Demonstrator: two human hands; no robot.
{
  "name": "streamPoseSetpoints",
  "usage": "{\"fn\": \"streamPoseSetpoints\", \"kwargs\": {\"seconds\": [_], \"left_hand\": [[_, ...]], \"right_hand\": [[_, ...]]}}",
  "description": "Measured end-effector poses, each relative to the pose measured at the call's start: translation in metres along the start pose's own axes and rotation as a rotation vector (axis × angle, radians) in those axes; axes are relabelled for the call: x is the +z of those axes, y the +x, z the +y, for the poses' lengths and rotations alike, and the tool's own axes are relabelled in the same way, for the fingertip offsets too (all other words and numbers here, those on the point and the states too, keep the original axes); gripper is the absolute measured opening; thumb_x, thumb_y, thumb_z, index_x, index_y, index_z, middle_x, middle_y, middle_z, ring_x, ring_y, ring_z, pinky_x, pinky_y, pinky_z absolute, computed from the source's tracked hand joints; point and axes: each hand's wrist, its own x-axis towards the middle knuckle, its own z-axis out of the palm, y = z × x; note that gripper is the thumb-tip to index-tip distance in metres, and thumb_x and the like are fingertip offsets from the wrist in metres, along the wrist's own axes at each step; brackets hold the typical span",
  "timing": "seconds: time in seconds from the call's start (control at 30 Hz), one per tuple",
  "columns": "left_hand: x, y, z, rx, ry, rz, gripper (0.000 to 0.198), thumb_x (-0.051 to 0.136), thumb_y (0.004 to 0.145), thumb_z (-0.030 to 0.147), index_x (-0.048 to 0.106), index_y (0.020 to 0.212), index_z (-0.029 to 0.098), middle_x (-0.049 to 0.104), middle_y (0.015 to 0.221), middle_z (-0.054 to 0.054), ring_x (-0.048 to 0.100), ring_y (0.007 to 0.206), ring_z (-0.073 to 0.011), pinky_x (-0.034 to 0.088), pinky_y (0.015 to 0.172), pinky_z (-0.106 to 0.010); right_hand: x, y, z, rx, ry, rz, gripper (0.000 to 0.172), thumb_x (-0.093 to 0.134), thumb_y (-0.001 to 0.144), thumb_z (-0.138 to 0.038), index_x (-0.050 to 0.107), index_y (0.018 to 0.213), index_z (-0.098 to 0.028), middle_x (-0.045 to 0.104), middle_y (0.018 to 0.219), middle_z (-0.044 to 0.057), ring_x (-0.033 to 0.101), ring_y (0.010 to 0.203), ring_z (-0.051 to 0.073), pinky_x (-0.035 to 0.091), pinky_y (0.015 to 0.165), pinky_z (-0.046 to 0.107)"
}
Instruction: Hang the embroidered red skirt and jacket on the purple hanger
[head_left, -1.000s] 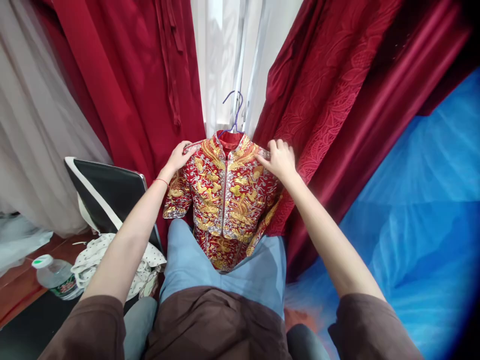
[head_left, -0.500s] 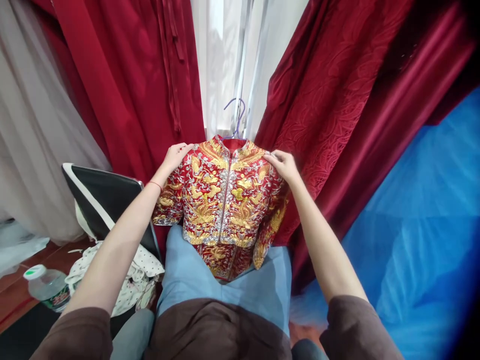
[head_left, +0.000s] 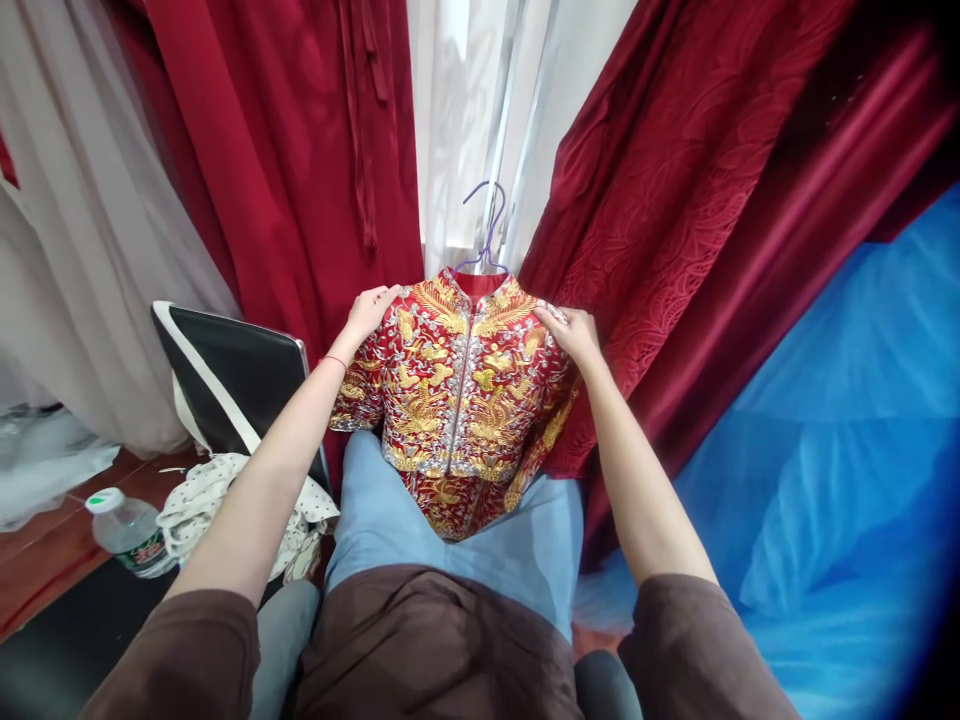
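A red jacket [head_left: 459, 385] with dense gold and silver embroidery hangs upright on a purple wire hanger [head_left: 491, 225], its front facing me. My left hand [head_left: 370, 312] grips the shoulder on the left, fingers over the top. At the other shoulder, my right hand [head_left: 574, 332] pinches the cloth between thumb and fingers. Below the jacket's hem shows a matching embroidered red piece [head_left: 454, 508], resting between my thighs. The sleeves dangle at both sides.
Red gowns [head_left: 292, 150] and a patterned red dress [head_left: 697, 190] hang on both sides. Blue fabric [head_left: 840, 420] spreads at right. At left are a black chair back [head_left: 232, 375], a white dotted cloth bag [head_left: 202, 500] and a plastic bottle [head_left: 131, 535].
The view has shifted slightly, so most things appear a little farther right and higher. Both hands keep their hold on the jacket's shoulders.
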Motion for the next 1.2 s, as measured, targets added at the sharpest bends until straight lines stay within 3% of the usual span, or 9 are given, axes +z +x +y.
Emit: {"fn": "streamPoseSetpoints", "kwargs": {"seconds": [0.17,0.27,0.37,0.47,0.6,0.73,0.9,1.03,1.2], "left_hand": [[-0.01,0.013,0.013,0.006,0.294,-0.077,0.041,0.043,0.094,0.052,0.059,0.072,0.021,0.067,0.076,-0.004,0.057,0.075,-0.0203,0.036,0.069,-0.028],[-0.008,0.026,0.033,0.047,0.465,-0.174,0.038,0.042,0.095,0.049,0.066,0.083,0.023,0.073,0.093,-0.008,0.063,0.087,-0.0263,0.04,0.076,-0.032],[0.01,0.027,0.059,0.193,0.415,-0.236,0.048,0.044,0.093,0.063,0.066,0.096,0.02,0.072,0.096,-0.01,0.064,0.088,-0.027,0.043,0.079,-0.034],[0.037,0.02,0.081,0.264,0.368,-0.157,0.06,0.05,0.087,0.071,0.065,0.1,0.015,0.071,0.095,-0.013,0.065,0.089,-0.0275,0.044,0.081,-0.034],[0.058,0.013,0.094,0.16,0.497,-0.059,0.052,0.05,0.093,0.061,0.066,0.102,0.012,0.072,0.097,-0.017,0.067,0.096,-0.0315,0.044,0.084,-0.037],[0.059,0.007,0.096,0.109,0.546,-0.071,0.049,0.041,0.099,0.052,0.065,0.108,0.01,0.072,0.103,-0.02,0.068,0.1,-0.0331,0.044,0.085,-0.038],[0.065,-0.005,0.101,0.059,0.505,0.018,0.05,0.038,0.101,0.046,0.063,0.111,0.004,0.071,0.101,-0.021,0.066,0.103,-0.0301,0.04,0.092,-0.038],[0.069,-0.009,0.103,0.057,0.489,0.037,0.049,0.038,0.101,0.045,0.063,0.112,0.004,0.071,0.101,-0.02,0.065,0.103,-0.028,0.039,0.094,-0.038],[0.068,-0.008,0.1,0.066,0.529,0.038,0.048,0.034,0.102,0.045,0.064,0.111,0.008,0.072,0.095,-0.018,0.067,0.1,-0.027,0.042,0.091,-0.037]], "right_hand": [[0.001,0.003,0.005,0.021,-0.017,0.0,0.057,0.054,0.084,-0.071,0.048,0.058,-0.022,0.056,0.059,0.004,0.048,0.06,0.017,0.032,0.06,0.03],[0.003,0.002,0.004,0.019,-0.106,-0.066,0.047,0.052,0.089,-0.065,0.059,0.076,-0.02,0.067,0.076,0.009,0.057,0.07,0.022,0.039,0.066,0.031],[0.015,-0.007,-0.01,-0.027,-0.284,0.074,0.04,0.048,0.095,-0.05,0.061,0.106,-0.015,0.067,0.108,0.021,0.059,0.097,0.031,0.044,0.083,0.041],[0.04,-0.025,-0.036,-0.117,-0.367,0.23,0.031,0.041,0.096,-0.031,0.058,0.114,-0.011,0.059,0.125,0.027,0.052,0.116,0.035,0.039,0.097,0.052],[0.077,-0.048,-0.074,-0.075,-0.127,0.097,0.027,0.043,0.096,-0.036,0.058,0.104,-0.016,0.067,0.105,0.019,0.061,0.095,0.029,0.046,0.086,0.042],[0.098,-0.05,-0.102,0.158,0.314,0.053,0.028,0.054,0.093,-0.049,0.053,0.087,-0.022,0.067,0.072,0.005,0.062,0.065,0.019,0.048,0.069,0.032],[0.104,-0.035,-0.13,0.568,0.947,-0.06,0.025,0.056,0.095,-0.036,0.051,0.077,-0.02,0.069,0.063,0.003,0.055,0.041,0.011,0.038,0.043,0.022],[0.102,-0.032,-0.138,0.678,1.064,0.011,0.022,0.06,0.094,-0.025,0.052,0.074,-0.018,0.067,0.057,0.0,0.053,0.038,0.007,0.032,0.036,0.017],[0.1,-0.04,-0.13,0.661,1.106,0.041,0.022,0.06,0.088,-0.01,0.053,0.068,-0.016,0.062,0.055,-0.005,0.048,0.036,0.003,0.032,0.037,0.013]]}}
